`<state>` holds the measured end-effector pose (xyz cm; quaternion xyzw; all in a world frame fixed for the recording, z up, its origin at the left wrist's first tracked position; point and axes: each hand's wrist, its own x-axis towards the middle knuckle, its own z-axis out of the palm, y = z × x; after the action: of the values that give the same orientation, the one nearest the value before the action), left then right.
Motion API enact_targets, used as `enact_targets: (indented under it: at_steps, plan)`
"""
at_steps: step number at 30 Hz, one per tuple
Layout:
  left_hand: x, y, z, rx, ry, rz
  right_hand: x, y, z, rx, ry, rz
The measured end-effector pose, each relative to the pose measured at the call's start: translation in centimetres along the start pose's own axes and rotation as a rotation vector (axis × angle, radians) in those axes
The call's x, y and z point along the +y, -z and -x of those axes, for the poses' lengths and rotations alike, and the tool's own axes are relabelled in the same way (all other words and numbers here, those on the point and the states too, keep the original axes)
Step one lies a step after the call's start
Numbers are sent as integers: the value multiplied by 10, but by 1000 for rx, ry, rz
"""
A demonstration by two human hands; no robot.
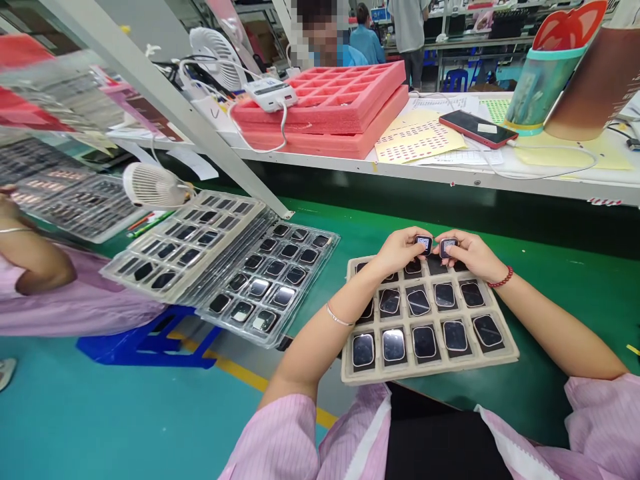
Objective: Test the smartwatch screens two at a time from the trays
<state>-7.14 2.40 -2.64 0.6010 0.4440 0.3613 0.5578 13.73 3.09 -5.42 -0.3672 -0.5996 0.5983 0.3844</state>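
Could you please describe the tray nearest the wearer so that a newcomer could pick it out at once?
On the green table, look right of the clear tray. A beige tray lies there, with dark, square-faced pieces in its compartments. Unlike the other beige tray further left, it has the left hand and right hand over its far edge.

own hands [400,248] [470,255]: 2 | held units [424,245] [449,248]: 2, one per hand | beige tray [430,369]: 1, front row 5 units [425,341], back row partly hidden so total unclear | top clear tray [303,288]: 1, 15 units | foam trays [373,101] [345,145]: 2 | fans [220,57] [154,186]: 2 | phone [473,127]: 1 | green cup [543,90]: 1 | near stool [145,345]: 1 | own bracelets [340,320] [501,281]: 2
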Motion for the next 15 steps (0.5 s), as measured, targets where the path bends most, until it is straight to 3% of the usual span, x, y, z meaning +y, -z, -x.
enact_targets:
  at_steps: [15]
  plan:
    - [-11, 0, -4, 13, -34, 10, 0, 2, 2, -18, 42, 69]
